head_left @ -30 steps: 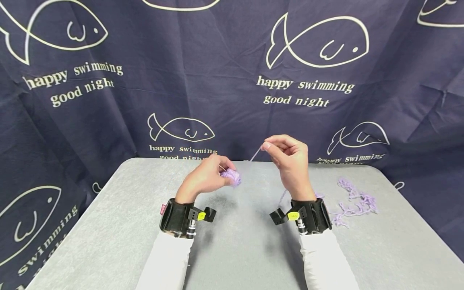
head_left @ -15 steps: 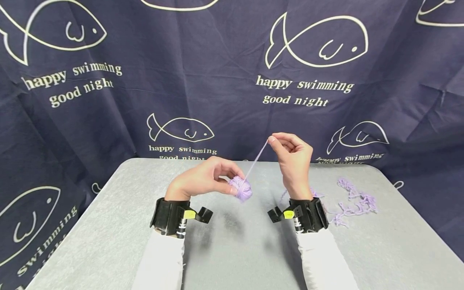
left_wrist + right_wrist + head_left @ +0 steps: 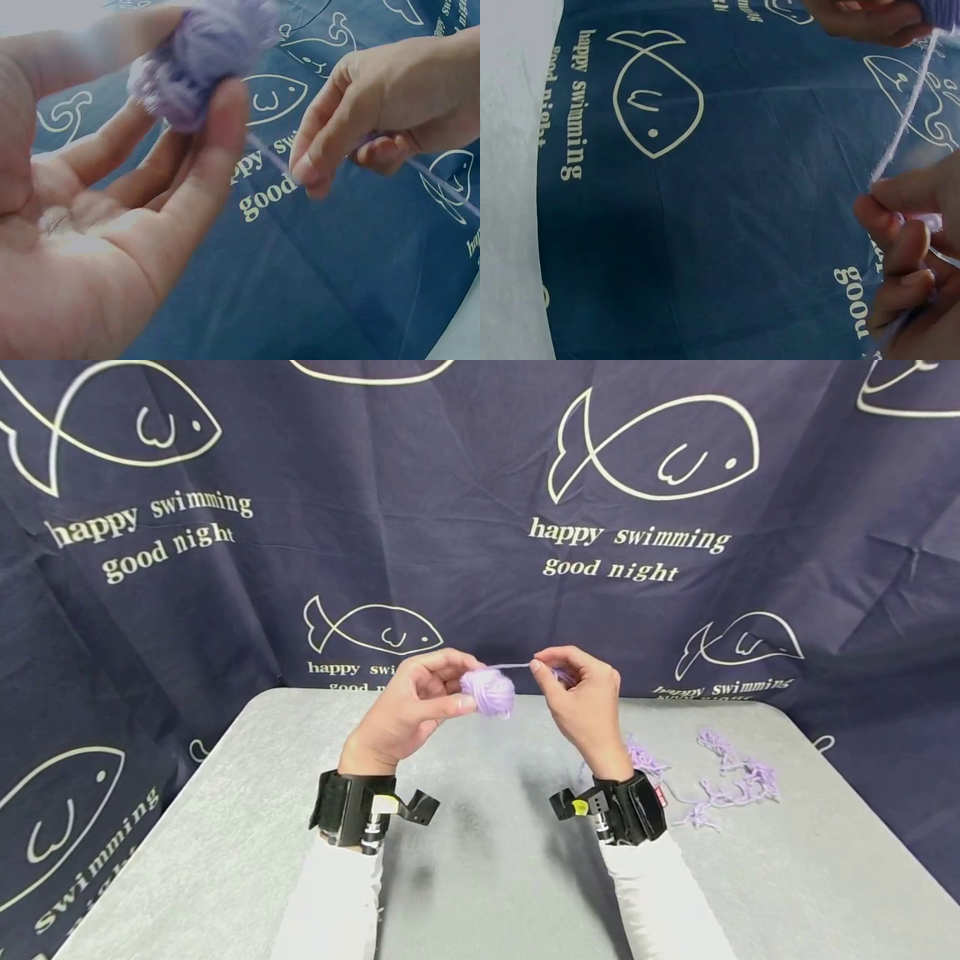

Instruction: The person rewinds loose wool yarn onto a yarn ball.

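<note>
My left hand (image 3: 420, 697) holds a small lilac yarn ball (image 3: 488, 691) between thumb and fingertips, lifted above the grey table (image 3: 487, 868). In the left wrist view the yarn ball (image 3: 206, 56) sits at the fingertips of my left hand (image 3: 150, 165). My right hand (image 3: 577, 693) pinches the yarn strand (image 3: 513, 667) just right of the ball; the strand runs taut between them. The right wrist view shows the strand (image 3: 904, 124) rising from my right hand (image 3: 911, 247) toward the ball at the top edge.
A loose tangle of lilac yarn (image 3: 720, 772) lies on the table's right side, trailing toward my right wrist. A dark blue fish-print cloth (image 3: 480, 527) hangs behind the table as a backdrop.
Both hands rose and came closer together. The ball went up from near the table to chest height, and the right hand dropped beside it, so the strand is now short and nearly level.
</note>
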The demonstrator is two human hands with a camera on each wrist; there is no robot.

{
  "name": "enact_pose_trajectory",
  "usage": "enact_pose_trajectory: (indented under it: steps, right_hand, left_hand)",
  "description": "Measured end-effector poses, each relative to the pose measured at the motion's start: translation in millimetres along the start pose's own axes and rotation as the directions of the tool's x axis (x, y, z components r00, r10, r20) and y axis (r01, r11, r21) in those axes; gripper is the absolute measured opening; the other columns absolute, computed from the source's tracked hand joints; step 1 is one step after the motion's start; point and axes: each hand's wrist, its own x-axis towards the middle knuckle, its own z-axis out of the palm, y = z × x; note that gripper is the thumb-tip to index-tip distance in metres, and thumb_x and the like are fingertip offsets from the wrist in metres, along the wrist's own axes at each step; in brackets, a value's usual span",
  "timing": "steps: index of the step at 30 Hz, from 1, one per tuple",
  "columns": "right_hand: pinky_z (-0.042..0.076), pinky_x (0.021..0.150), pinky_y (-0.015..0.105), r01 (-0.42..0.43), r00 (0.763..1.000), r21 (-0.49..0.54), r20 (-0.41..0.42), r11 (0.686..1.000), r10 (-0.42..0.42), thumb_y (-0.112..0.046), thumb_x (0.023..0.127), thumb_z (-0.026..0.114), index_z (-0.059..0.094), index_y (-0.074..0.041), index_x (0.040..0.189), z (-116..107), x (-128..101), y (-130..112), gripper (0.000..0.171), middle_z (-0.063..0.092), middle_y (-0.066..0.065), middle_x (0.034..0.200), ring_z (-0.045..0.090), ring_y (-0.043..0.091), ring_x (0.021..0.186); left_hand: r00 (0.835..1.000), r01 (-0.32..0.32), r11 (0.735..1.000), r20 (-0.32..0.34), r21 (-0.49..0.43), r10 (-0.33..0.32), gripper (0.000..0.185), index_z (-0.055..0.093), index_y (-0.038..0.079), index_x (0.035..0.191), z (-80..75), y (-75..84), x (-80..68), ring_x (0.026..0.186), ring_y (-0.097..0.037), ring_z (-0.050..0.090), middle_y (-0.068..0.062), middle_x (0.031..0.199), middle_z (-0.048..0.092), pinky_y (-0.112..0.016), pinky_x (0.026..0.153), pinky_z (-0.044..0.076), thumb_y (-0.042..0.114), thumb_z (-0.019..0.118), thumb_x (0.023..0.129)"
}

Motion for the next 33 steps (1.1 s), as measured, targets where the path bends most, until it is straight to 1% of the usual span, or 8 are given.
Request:
enact_pose_trajectory:
  steps: [6, 10, 14, 17, 20, 24, 27, 33]
  right_hand:
    - [0.039, 0.052, 0.018, 0.078, 0.983, -0.057, 0.172, 0.995, -0.067, -0.010, 0.088, 0.077, 0.077, -0.008, 0.088, 1, -2, -1, 0.002, 0.069, -0.003, 0.074, 0.052, 0.010, 0.055]
    - [0.037, 0.049, 0.020, 0.104, 0.952, -0.045, 0.294, 0.994, -0.086, -0.007, 0.087, 0.078, 0.076, -0.012, 0.086, 0, -3, -3, 0.005, 0.066, -0.008, 0.071, 0.048, 0.008, 0.053]
    - [0.034, 0.046, 0.021, 0.096, 0.914, 0.000, 0.397, 0.995, -0.088, -0.006, 0.087, 0.078, 0.076, -0.015, 0.086, -1, -4, -6, 0.009, 0.066, -0.010, 0.073, 0.043, 0.006, 0.051]
    - [0.033, 0.045, 0.021, 0.071, 0.890, 0.047, 0.447, 0.996, -0.085, -0.007, 0.086, 0.079, 0.077, -0.016, 0.087, -3, -5, -9, 0.010, 0.067, -0.009, 0.076, 0.041, 0.007, 0.050]
    - [0.032, 0.045, 0.022, 0.037, 0.879, 0.101, 0.470, 0.994, -0.080, -0.007, 0.086, 0.079, 0.077, -0.017, 0.087, -5, -4, -13, 0.010, 0.068, -0.008, 0.078, 0.041, 0.009, 0.050]
    - [0.033, 0.045, 0.022, -0.026, 0.878, 0.198, 0.474, 0.980, -0.073, -0.005, 0.086, 0.078, 0.078, -0.011, 0.088, -9, -3, -17, 0.007, 0.069, -0.004, 0.079, 0.043, 0.010, 0.051]
    - [0.034, 0.045, 0.021, -0.058, 0.890, 0.275, 0.451, 0.960, -0.075, -0.001, 0.085, 0.077, 0.077, -0.004, 0.089, -11, -2, -18, 0.005, 0.068, 0.000, 0.077, 0.045, 0.010, 0.053]
    - [0.034, 0.046, 0.022, -0.061, 0.930, 0.410, 0.355, 0.910, -0.097, 0.009, 0.082, 0.075, 0.077, -0.007, 0.087, -14, -1, -18, 0.017, 0.068, 0.004, 0.075, 0.043, 0.009, 0.054]
  left_hand:
    - [0.973, -0.076, 0.989, -0.227, -0.129, 0.045, 0.039, 0.069, 0.008, 0.107, 2.5, 0.1, 2.9, 0.095, -0.018, 0.065, -0.008, 0.105, 0.069, -0.030, 0.085, 0.058, -0.018, 0.050, 0.085]
    - [0.924, -0.135, 0.977, -0.377, -0.163, 0.065, 0.034, 0.067, 0.007, 0.105, 2.7, -0.7, 6.0, 0.095, -0.020, 0.065, -0.010, 0.106, 0.068, -0.031, 0.084, 0.058, -0.016, 0.051, 0.086]
    - [0.859, -0.197, 0.970, -0.502, -0.144, 0.100, 0.031, 0.067, 0.007, 0.102, 3.0, -1.5, 9.1, 0.094, -0.021, 0.065, -0.011, 0.104, 0.066, -0.032, 0.084, 0.059, -0.017, 0.053, 0.088]
    - [0.798, -0.225, 0.973, -0.584, -0.057, 0.150, 0.031, 0.069, 0.006, 0.099, 3.8, -3.4, 11.6, 0.088, -0.019, 0.066, -0.009, 0.097, 0.066, -0.032, 0.081, 0.060, -0.020, 0.057, 0.087]
    - [0.736, -0.206, 0.972, -0.636, 0.117, 0.233, 0.029, 0.070, 0.003, 0.099, 4.7, -6.5, 14.0, 0.082, -0.016, 0.066, -0.006, 0.092, 0.067, -0.028, 0.076, 0.060, -0.021, 0.065, 0.082]
    - [0.672, -0.102, 0.921, -0.656, 0.377, 0.343, 0.026, 0.069, -0.005, 0.101, 5.1, -11.0, 15.3, 0.078, -0.012, 0.064, -0.004, 0.092, 0.068, -0.021, 0.069, 0.056, -0.016, 0.074, 0.078]
    - [0.666, -0.023, 0.859, -0.633, 0.511, 0.394, 0.027, 0.068, -0.008, 0.103, 4.2, -13.9, 14.8, 0.080, -0.014, 0.063, -0.009, 0.097, 0.069, -0.020, 0.067, 0.054, -0.010, 0.077, 0.077]
    - [0.726, 0.109, 0.675, -0.522, 0.730, 0.447, 0.027, 0.070, -0.004, 0.103, 2.0, -17.0, 10.8, 0.083, -0.020, 0.067, -0.014, 0.100, 0.070, -0.021, 0.070, 0.056, 0.000, 0.078, 0.078]
